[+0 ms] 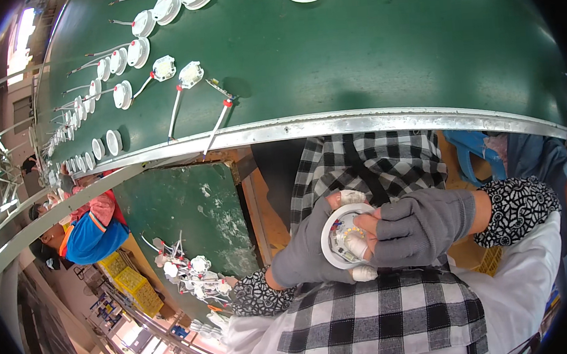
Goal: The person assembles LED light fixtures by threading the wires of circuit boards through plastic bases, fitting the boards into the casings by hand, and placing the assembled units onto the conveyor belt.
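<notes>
My left hand [308,244], in a grey glove with the fingertips wrapped in white, grips a round white downlight housing [330,254] from its left side, in front of my checked apron. Inside the housing sits a round LED circuit board [344,233] with small components. My right hand [418,228], gloved the same way, comes in from the right with its fingers closed. Its thumb and fingertips press on the board and the right rim. Part of the board is hidden under those fingers.
Ahead runs a green conveyor belt [367,59] with a metal edge [332,125]. Rows of downlights [122,95] and a few wired LED boards [191,75] lie on its left. A green side table [187,216] bears a pile of wired boards [198,278]. A person [93,233] sits further left.
</notes>
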{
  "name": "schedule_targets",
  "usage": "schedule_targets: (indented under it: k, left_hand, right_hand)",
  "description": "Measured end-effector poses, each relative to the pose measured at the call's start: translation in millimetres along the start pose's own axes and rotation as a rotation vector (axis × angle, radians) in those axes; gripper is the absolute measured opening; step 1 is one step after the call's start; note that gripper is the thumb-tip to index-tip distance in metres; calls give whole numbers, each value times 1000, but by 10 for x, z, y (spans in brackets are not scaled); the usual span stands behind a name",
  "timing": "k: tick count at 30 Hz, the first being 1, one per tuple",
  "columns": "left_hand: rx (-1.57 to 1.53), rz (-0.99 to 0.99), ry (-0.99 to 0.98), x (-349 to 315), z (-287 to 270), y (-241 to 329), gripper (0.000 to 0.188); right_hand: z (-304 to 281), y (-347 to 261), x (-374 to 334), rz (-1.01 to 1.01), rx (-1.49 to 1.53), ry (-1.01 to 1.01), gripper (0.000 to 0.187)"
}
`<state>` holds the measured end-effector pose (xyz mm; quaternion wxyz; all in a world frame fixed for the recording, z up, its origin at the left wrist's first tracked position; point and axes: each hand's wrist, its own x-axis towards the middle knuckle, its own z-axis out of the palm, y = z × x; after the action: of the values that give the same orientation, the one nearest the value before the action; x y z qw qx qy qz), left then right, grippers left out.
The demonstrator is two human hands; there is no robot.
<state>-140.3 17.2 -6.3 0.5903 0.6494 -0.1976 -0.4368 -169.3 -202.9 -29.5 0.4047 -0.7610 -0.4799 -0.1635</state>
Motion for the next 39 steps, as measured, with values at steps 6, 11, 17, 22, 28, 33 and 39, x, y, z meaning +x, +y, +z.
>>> schedule_targets:
  k: [6,11,17,22,28,33,39]
  left_hand:
    - [131,43,4,35,17,32,103]
    - [118,53,-8,56,55,118,87]
    - [-375,-252,96,15,77,289,45]
    - [-184,-82,264,42,95,194,33]
    - [-294,-180,295,163,66,-27,37]
    - [-177,15,72,77,-40,-175,67]
    - [281,71,69,149,-76,-182,95]
  right_hand:
    - [-88,10,-9,126,137,-60,33]
    - [-141,184,58,-9,26,-168,30]
    - [-249,219,232,362,-10,-111,48]
    - [-158,155,190,773,346,-40,55]
    - [42,37,166,1346,1062,-136,32]
    - [26,13,112,1388,1012,-251,38]
    - [144,5,111,1323,964,-158,45]
